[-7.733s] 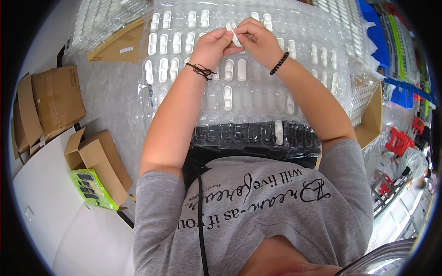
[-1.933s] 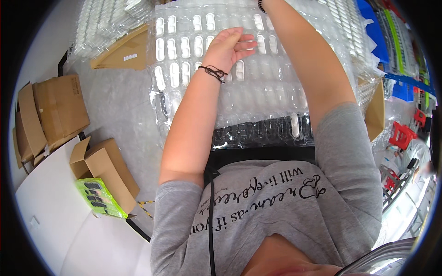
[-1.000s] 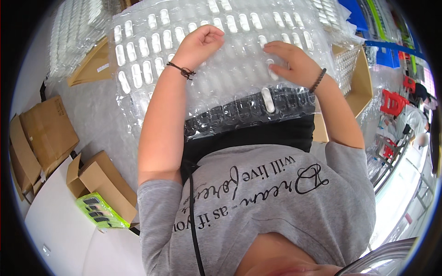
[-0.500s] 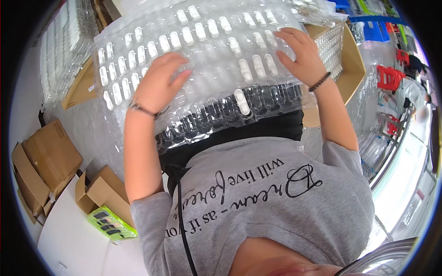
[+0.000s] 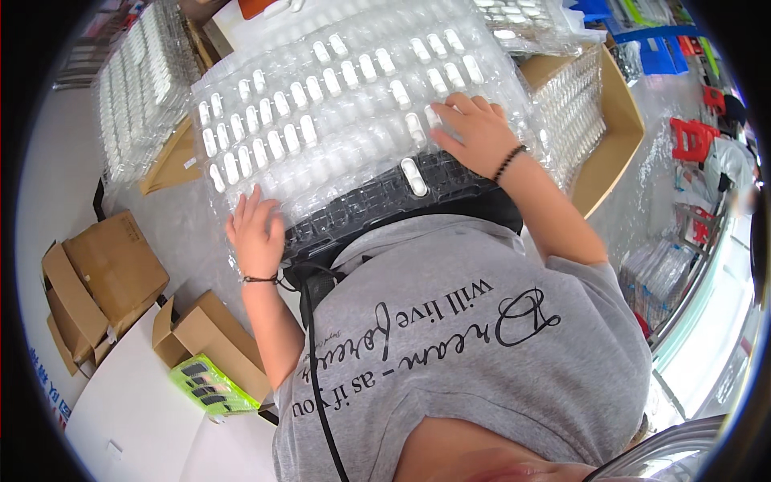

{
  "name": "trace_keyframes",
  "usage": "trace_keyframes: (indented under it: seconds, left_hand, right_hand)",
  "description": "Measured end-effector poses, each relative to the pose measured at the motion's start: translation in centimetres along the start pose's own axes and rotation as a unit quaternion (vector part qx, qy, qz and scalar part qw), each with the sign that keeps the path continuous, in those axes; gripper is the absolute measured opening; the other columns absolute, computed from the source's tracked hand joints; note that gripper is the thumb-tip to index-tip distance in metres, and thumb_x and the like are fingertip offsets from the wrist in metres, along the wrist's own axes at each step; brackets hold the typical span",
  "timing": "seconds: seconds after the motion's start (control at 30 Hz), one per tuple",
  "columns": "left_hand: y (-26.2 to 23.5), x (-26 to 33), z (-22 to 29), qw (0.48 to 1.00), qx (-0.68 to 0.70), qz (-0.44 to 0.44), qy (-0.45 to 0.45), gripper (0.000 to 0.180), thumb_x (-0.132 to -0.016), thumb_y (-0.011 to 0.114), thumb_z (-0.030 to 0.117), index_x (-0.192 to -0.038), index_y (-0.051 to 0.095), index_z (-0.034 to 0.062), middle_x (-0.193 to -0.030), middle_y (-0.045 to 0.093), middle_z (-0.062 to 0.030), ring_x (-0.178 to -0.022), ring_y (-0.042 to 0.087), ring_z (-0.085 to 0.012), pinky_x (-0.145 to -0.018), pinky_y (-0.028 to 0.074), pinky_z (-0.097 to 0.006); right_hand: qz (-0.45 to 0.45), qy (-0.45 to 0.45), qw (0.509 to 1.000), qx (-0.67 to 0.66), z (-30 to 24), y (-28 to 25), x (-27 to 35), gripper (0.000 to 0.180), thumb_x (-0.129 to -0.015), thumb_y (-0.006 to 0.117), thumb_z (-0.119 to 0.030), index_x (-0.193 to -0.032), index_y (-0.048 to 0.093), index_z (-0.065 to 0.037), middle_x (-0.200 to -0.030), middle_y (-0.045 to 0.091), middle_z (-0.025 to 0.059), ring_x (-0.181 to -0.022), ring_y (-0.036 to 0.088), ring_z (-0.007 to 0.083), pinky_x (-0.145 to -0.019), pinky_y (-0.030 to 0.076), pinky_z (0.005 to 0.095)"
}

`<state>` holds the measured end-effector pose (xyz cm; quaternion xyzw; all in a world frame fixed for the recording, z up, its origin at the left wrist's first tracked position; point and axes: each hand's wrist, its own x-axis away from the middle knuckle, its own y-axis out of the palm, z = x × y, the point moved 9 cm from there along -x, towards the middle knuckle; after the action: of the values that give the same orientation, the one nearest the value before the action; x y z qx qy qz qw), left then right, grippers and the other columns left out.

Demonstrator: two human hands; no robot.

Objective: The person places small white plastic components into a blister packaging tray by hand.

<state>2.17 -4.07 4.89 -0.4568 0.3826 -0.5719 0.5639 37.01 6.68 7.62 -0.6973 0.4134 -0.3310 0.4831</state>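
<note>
In front of me lies a wide clear plastic blister tray (image 5: 353, 149), with rows of oblong white plastic pieces (image 5: 350, 75) in some of its pockets. My left hand (image 5: 257, 234) is at the tray's near left corner, fingers apart, holding nothing that I can see. Over the near right part of the tray is my right hand (image 5: 479, 138), its thumb and forefinger apart beside a white piece (image 5: 432, 116). The hand hides part of that row. A lone white piece (image 5: 414, 177) sits at the near edge, above dark pockets.
At the right an open carton (image 5: 618, 136) holds stacked clear trays (image 5: 572, 108). More filled trays (image 5: 148, 88) stand at the far left. Brown cartons (image 5: 112, 269) and a bright green pack (image 5: 213, 386) are at the lower left. Red stools (image 5: 692, 138) stand farther off.
My left hand has come off the middle of the tray, nearer to me, to its left corner. My right hand has moved nearer and to the left, over the near right pieces.
</note>
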Motion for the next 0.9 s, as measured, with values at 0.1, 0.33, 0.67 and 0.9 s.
trace_keyframes:
  seconds: [0.1, 0.33, 0.67, 0.9]
  left_hand:
    - [0.0, -0.1, 0.4, 1.0, -0.003, 0.006, 0.005, 0.02, -0.081, 0.06, 0.018, -0.1, 0.067, 0.0163, -0.138, 0.052, -0.0057, -0.133, 0.039, -0.0311, -0.112, 0.017, -0.05]
    - [-0.1, 0.0, -0.4, 1.0, 0.003, -0.002, -0.01, 0.022, -0.079, 0.062, 0.02, -0.1, 0.068, 0.0168, -0.139, 0.051, -0.006, -0.134, 0.038, -0.0306, -0.111, 0.017, -0.051]
    - [-0.2, 0.0, -0.7, 0.999, 0.001, 0.029, -0.016, 0.022, -0.079, 0.063, 0.021, -0.1, 0.069, 0.016, -0.138, 0.051, -0.0056, -0.134, 0.038, -0.0308, -0.111, 0.018, -0.051]
    - [-0.4, -0.4, -1.4, 0.999, 0.015, 0.029, -0.02, 0.022, -0.079, 0.063, 0.02, -0.1, 0.069, 0.0167, -0.137, 0.053, -0.0068, -0.132, 0.039, -0.0315, -0.11, 0.02, -0.05]
  right_hand:
    - [-0.018, 0.03, 0.999, 0.025, 0.6, 1.8, -1.9, 0.035, -0.087, 0.059, -0.032, -0.113, 0.063, -0.009, -0.107, 0.057, 0.0091, -0.1, 0.057, 0.0289, -0.088, 0.043, 0.046]
    - [-0.217, 0.152, 0.963, 0.048, 0.2, 7.3, -4.1, 0.034, -0.086, 0.058, -0.024, -0.106, 0.064, 0.002, -0.118, 0.054, 0.0231, -0.102, 0.061, 0.0339, -0.084, 0.051, 0.0448]
    - [-0.337, 0.208, 0.908, 0.14, -0.5, 7.6, -5.2, 0.038, -0.086, 0.051, -0.023, -0.116, 0.064, -0.003, -0.131, 0.05, 0.017, -0.113, 0.058, 0.0273, -0.092, 0.049, 0.0389]
    - [-0.215, 0.177, 0.96, 0.014, 1.2, 6.5, -5.3, 0.034, -0.087, 0.056, -0.026, -0.103, 0.065, 0.003, -0.104, 0.064, 0.0248, -0.103, 0.061, 0.0352, -0.087, 0.05, 0.0418]
